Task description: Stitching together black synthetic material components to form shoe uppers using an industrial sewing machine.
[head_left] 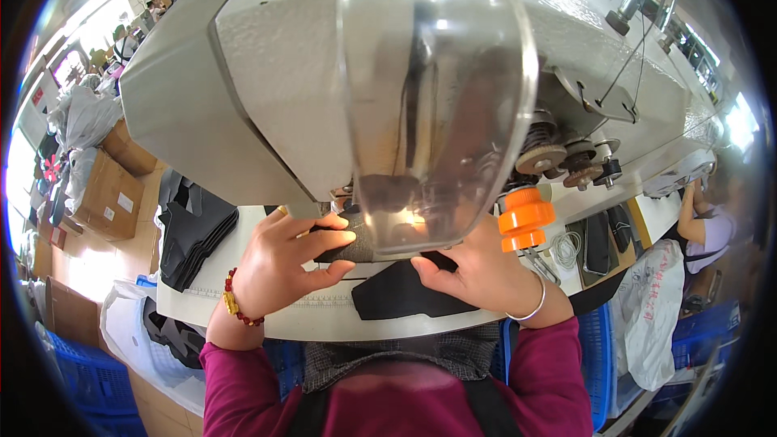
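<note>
A large grey sewing machine [275,89] fills the upper view, with a clear plastic guard [437,113] in front of its needle area. My left hand [283,263], a beaded bracelet at its wrist, is open. Its fingers stretch to a dark fabric piece [346,241] under the machine head, the thumb held apart. My right hand [494,271] lies open and flat at the right end of the work, its thumb out over a black cut panel [413,291]. The guard partly hides its other fingers. Needle and presser foot are mostly hidden.
Black cut pieces [194,226] lie stacked on the left of the white table [316,316]. Orange knobs [524,218] jut out at right, near a coiled white cord [565,249]. Cardboard boxes [109,194] and blue crates [89,380] stand around. Another person [712,231] sits far right.
</note>
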`<state>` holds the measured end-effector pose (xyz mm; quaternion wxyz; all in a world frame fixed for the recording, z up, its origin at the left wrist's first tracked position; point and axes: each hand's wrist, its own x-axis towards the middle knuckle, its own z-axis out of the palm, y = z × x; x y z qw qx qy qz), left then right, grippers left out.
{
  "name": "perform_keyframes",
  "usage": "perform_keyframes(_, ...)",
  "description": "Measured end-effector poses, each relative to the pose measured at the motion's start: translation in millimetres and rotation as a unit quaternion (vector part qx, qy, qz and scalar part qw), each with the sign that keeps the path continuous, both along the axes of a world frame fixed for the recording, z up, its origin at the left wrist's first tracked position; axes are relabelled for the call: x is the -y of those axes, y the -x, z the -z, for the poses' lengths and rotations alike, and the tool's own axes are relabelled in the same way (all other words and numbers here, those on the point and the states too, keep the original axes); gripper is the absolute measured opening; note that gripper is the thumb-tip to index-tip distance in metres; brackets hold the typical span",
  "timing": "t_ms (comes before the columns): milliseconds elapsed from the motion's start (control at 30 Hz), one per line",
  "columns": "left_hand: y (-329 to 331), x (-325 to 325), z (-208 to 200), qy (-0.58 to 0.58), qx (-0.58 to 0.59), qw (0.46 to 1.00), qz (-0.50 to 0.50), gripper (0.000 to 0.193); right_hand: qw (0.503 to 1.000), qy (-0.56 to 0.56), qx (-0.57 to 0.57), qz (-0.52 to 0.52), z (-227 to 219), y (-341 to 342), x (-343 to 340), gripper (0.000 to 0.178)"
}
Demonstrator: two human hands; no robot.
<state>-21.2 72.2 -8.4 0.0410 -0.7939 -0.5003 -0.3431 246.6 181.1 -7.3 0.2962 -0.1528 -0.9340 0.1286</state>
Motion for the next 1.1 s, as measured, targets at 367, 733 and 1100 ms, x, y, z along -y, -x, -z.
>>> perform_keyframes(367, -5.0, -1.2, -1.5, 0.034, -0.024, 0.998, -0.041, 0.036, 0.999, -0.005, -0.050, 0.005, 21.8, 3.8, -16.7, 0.027)
perform_keyframes(733, -9.9, -3.4, -0.2, 0.006, -0.043, 0.998, -0.055, 0.044, 0.997, -0.011, -0.080, 0.020, 48.7, 5.9, -35.0, 0.020)
perform_keyframes(1100, -10.5, -3.0, 11.8, -0.018, -0.080, 0.994, -0.073, 0.040, 0.995, 0.036, 0.085, 0.045, 4.2, -3.8, -29.0, 0.036)
